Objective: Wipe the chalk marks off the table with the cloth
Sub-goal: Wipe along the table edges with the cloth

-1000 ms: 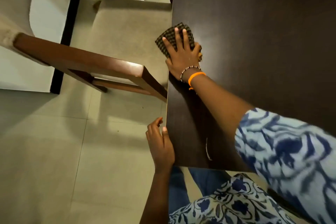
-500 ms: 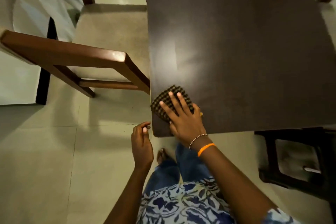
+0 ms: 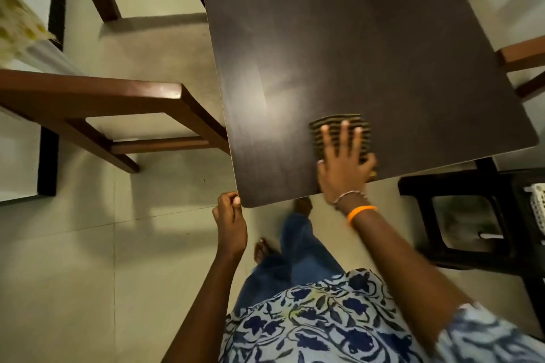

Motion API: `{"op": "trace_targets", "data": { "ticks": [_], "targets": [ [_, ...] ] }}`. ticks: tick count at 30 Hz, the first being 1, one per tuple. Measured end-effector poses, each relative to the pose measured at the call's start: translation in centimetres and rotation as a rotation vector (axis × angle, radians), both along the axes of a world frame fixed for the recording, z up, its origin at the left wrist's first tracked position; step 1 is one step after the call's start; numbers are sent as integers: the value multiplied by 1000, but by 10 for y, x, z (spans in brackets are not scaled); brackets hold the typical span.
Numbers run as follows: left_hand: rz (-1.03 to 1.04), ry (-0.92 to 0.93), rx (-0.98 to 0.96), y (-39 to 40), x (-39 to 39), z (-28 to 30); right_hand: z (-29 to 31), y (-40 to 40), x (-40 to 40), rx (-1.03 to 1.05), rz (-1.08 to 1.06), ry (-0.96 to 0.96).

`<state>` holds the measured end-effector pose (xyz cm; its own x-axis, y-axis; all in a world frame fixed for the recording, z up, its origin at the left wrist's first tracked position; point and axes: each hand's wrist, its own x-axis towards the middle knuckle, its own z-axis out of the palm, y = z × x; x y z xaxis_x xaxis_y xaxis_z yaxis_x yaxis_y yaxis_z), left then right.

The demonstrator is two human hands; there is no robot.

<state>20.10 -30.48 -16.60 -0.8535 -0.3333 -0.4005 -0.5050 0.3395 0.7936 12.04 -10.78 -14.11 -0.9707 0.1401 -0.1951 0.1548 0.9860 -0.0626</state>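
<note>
A dark brown table (image 3: 354,38) fills the upper middle of the view. My right hand (image 3: 343,165) lies flat, fingers spread and straight, pressing a dark checked cloth (image 3: 336,127) onto the tabletop near its front edge. My left hand (image 3: 231,221) sits at the table's front left corner, fingers curled with the tips against the corner edge. No chalk marks show on the visible tabletop; a pale sheen of light lies left of the cloth.
A wooden chair (image 3: 118,97) with a beige seat stands left of the table. Another chair (image 3: 522,53) is at the right edge. A black stool (image 3: 472,215) sits at lower right beside a white basket (image 3: 538,209). The floor is pale tile.
My right hand has slid the cloth from the front left corner rightward along the front edge. My left hand has moved up to the table's corner. The view shifted.
</note>
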Motion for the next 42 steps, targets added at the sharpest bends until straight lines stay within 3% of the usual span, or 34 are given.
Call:
{"op": "trace_targets", "data": {
  "ticks": [4,8,10,17,20,22,25,28,33,37,42],
  "targets": [
    [-76,22,5,-5,-1,3,-3,-112,50,-149,342,-25],
    [-152,53,-59,-8,-2,4,-4,-86,46,-185,576,-31],
    [-182,47,-92,-10,-2,3,-4,-43,37,-145,503,-1],
    [-233,-19,-54,-18,-6,1,3,115,20,-34,-94,5],
    [-254,-36,-31,-20,-8,3,6,108,14,-27,-287,4],
    [-262,-34,-26,-21,-9,3,7,69,15,8,-307,7],
    [-260,-54,-22,-21,-10,5,2,-25,35,-29,-105,-11],
    [-273,-74,0,-22,-12,6,-5,-109,67,-170,256,-93],
    [-331,-103,-45,-28,-16,7,-3,-66,61,-162,478,-61],
    [-313,-121,-40,-26,-15,9,-1,34,51,-55,281,-54],
    [-257,-84,-104,-20,-14,13,13,133,36,-44,-173,-71]
  ]
}}
